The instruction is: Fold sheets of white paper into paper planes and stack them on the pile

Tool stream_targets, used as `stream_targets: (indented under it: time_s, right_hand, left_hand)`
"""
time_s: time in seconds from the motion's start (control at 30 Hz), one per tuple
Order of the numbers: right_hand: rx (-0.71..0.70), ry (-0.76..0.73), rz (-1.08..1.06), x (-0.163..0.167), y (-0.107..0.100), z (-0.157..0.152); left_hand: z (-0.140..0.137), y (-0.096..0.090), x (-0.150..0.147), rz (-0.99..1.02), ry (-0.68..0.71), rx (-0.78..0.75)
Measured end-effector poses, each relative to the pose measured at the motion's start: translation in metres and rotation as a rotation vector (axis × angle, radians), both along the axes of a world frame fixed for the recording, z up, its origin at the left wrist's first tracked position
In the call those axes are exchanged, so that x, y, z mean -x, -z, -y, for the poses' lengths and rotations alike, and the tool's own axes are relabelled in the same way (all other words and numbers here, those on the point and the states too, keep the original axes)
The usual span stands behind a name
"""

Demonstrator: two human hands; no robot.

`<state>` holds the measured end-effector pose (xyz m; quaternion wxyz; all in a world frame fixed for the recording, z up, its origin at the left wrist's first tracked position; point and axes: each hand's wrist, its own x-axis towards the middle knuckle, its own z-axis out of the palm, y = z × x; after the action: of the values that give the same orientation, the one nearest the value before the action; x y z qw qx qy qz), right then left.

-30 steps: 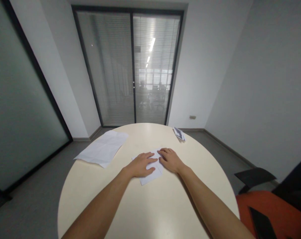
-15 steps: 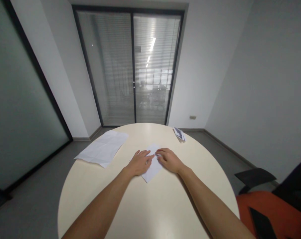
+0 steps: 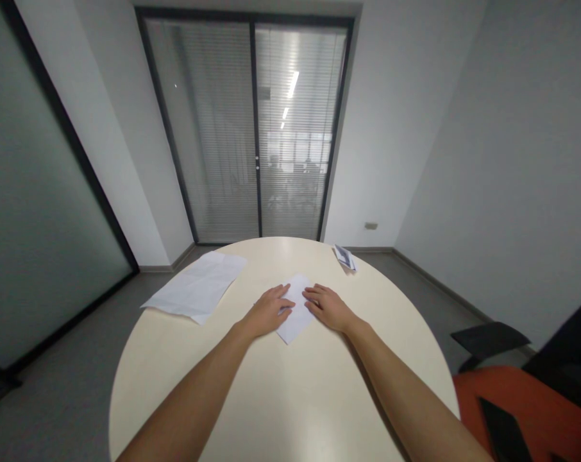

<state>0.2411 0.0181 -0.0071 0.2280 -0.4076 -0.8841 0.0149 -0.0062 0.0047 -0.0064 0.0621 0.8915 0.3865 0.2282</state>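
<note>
A small folded sheet of white paper [image 3: 294, 326] lies on the round table [image 3: 271, 404], one corner pointing toward me. My left hand [image 3: 269, 310] rests palm down over its left side, fingers stretched out and thumb reaching inward. On the opposite side, my right hand [image 3: 329, 308] lies over the right edge of the paper with its fingers extended and slightly bent. A strip of the paper shows between the two hands. Both side corners are partly hidden under the palms.
A larger creased white sheet [image 3: 197, 285] lies at the table's left edge. At the far right edge sits a small folded printed paper [image 3: 345, 258]. An orange chair [image 3: 512, 398] with black armrests stands to the right. Behind the table is a glass door with blinds [image 3: 290, 192].
My left hand has shifted slightly outward and away from me, fingers now pointing more forward. The small paper has moved a little away from me. My right hand stays nearly where it was.
</note>
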Motion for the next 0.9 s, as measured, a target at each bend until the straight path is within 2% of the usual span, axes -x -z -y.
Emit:
stream_targets:
  time_s: [0.17,0.37,0.47,0.6,0.8,0.9]
  right_hand:
    - [0.018,0.054,0.003,-0.003,0.003,-0.002]
    - [0.029,0.144,0.019,-0.010,0.008,-0.006]
    - [0.013,0.126,0.021,-0.012,0.010,-0.008]
    - [-0.027,0.076,0.048,-0.012,0.006,-0.008]
    - [-0.013,0.214,0.034,-0.009,-0.002,-0.004]
    - [0.020,0.199,-0.028,-0.006,-0.003,-0.002]
  left_hand:
    - [0.003,-0.003,0.002,0.048,0.057,-0.039]
    - [0.012,-0.009,0.002,0.037,0.131,0.064]
    - [0.013,-0.009,0.001,0.009,0.157,0.091]
    - [0.013,-0.010,0.001,0.015,0.184,0.091]
    - [0.015,-0.013,-0.001,0.045,0.211,0.073]
    - [0.015,-0.012,-0.002,0.063,0.188,0.070]
